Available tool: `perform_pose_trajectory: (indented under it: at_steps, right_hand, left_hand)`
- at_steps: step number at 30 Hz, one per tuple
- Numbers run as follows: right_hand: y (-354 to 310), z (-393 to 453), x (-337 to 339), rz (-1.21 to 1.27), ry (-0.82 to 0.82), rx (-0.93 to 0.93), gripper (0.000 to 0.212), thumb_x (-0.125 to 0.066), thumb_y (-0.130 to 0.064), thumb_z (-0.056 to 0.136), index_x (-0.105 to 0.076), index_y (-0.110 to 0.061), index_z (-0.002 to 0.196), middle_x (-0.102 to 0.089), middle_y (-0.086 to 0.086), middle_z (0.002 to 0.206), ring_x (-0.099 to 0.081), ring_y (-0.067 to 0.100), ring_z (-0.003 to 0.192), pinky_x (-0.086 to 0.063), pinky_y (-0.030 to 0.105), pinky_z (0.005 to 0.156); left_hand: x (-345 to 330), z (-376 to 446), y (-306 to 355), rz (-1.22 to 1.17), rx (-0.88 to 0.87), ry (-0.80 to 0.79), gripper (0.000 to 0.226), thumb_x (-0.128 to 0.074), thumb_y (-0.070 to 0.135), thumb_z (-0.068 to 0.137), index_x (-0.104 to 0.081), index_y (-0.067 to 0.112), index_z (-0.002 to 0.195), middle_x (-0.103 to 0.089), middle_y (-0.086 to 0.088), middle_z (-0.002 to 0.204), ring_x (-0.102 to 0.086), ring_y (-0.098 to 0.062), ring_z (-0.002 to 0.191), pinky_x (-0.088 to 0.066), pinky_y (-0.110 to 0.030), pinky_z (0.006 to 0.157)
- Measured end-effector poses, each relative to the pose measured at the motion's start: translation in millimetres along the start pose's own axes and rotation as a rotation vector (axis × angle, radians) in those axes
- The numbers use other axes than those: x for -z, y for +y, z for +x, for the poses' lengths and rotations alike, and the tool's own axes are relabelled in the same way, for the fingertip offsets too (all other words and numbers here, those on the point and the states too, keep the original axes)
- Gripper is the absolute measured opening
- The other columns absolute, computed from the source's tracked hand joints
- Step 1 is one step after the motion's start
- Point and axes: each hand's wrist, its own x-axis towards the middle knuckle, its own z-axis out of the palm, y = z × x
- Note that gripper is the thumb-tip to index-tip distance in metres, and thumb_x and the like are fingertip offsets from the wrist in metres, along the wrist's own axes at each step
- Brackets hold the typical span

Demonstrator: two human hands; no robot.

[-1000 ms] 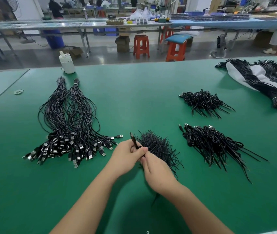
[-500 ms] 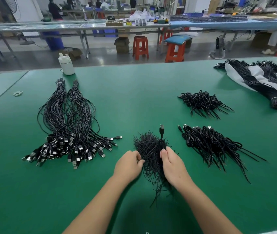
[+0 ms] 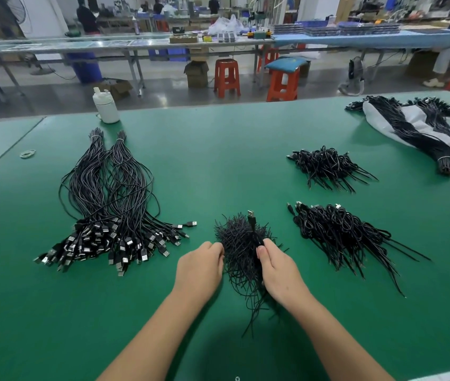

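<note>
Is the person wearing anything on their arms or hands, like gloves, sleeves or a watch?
Nothing that shows. Both forearms are bare down to the picture's lower edge, with no sleeve or cuff in sight. The left hand and right hand have no gloves, and no ring, watch or wristband is visible. The right thumbnail looks short and unpainted.

No lettering, label, brand, number or sign is legible on anything here, whether near or far
</note>
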Motion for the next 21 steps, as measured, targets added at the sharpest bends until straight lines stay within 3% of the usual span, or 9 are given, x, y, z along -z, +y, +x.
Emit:
perform_pose_trajectory:
  at_steps: [3, 5, 7, 10, 12, 15, 18, 21]
  right_hand:
    - [-5, -2, 0, 0.037, 0.008, 0.007, 0.038, -0.028, -0.042, 0.107, -0.052, -0.017, 0.124, -0.064, -0.004, 0.113, -0.059, 0.02, 0.112, -0.043, 0.035, 0.089]
    - [-10, -4, -1, 0.07, -0.01, 0.051, 0.044, -0.029, -0.042, 0.107, -0.05, -0.015, 0.134, -0.061, -0.005, 0.121, -0.056, 0.015, 0.114, -0.042, 0.035, 0.098]
    - [-16, -7, -3, 0.12, -0.048, 0.1, 0.047, -0.03, -0.04, 0.107, -0.046, -0.011, 0.14, -0.059, -0.009, 0.102, -0.056, 0.01, 0.093, -0.046, 0.033, 0.094]
    - [-26, -10, -9, 0.194, -0.137, 0.135, 0.035, -0.032, -0.035, 0.107, -0.05, -0.015, 0.13, -0.055, -0.005, 0.077, -0.056, 0.01, 0.064, -0.053, 0.031, 0.074]
    - [-30, -11, -11, 0.186, -0.157, 0.163, 0.022, -0.032, -0.034, 0.107, -0.048, -0.025, 0.118, -0.054, -0.009, 0.077, -0.056, 0.009, 0.06, -0.053, 0.034, 0.074]
    - [-32, -11, -12, 0.186, -0.167, 0.181, 0.025, -0.03, -0.033, 0.108, -0.048, -0.02, 0.096, -0.055, -0.005, 0.076, -0.055, 0.009, 0.056, -0.049, 0.033, 0.066]
    - [-29, -8, -13, 0.226, -0.156, 0.139, 0.025, -0.031, -0.031, 0.107, -0.045, -0.02, 0.091, -0.054, 0.002, 0.071, -0.057, 0.014, 0.057, -0.05, 0.042, 0.068]
    - [-28, -6, -16, 0.298, -0.125, 0.11, 0.023, -0.033, -0.028, 0.107, -0.044, -0.034, 0.088, -0.052, -0.001, 0.069, -0.056, 0.014, 0.055, -0.049, 0.036, 0.064]
  left_hand:
    - [13, -2, -2, -0.066, 0.007, 0.038, 0.014, -0.051, 0.032, 0.099, -0.064, 0.028, 0.101, -0.061, 0.012, 0.092, -0.059, -0.011, 0.073, -0.046, -0.026, 0.061]
    - [21, -2, 0, -0.24, 0.101, 0.034, 0.01, -0.058, 0.029, 0.096, -0.067, 0.03, 0.097, -0.062, 0.015, 0.09, -0.056, -0.006, 0.075, -0.042, -0.023, 0.064]
    - [28, -1, 4, -0.507, 0.227, 0.037, 0.009, -0.065, 0.026, 0.092, -0.069, 0.032, 0.086, -0.065, 0.016, 0.081, -0.053, -0.001, 0.067, -0.04, -0.016, 0.061]
    - [35, 1, 14, -0.757, 0.344, 0.087, 0.017, -0.071, 0.021, 0.087, -0.069, 0.031, 0.074, -0.061, 0.014, 0.06, -0.045, -0.002, 0.052, -0.036, -0.011, 0.051]
    - [38, -1, 19, -0.805, 0.345, 0.093, 0.017, -0.071, 0.02, 0.087, -0.07, 0.03, 0.073, -0.056, 0.017, 0.052, -0.043, -0.003, 0.048, -0.034, -0.013, 0.049]
    - [40, -5, 21, -0.86, 0.299, 0.045, 0.014, -0.07, 0.021, 0.089, -0.072, 0.024, 0.076, -0.046, 0.016, 0.044, -0.034, -0.005, 0.046, -0.028, -0.015, 0.045]
    - [39, -9, 21, -0.884, 0.278, 0.004, 0.014, -0.069, 0.015, 0.089, -0.073, 0.023, 0.079, -0.044, 0.017, 0.044, -0.033, -0.003, 0.045, -0.028, -0.013, 0.047]
    - [39, -10, 21, -0.844, 0.243, -0.021, 0.02, -0.071, 0.015, 0.088, -0.07, 0.03, 0.075, -0.046, 0.017, 0.047, -0.037, -0.003, 0.048, -0.031, -0.014, 0.051]
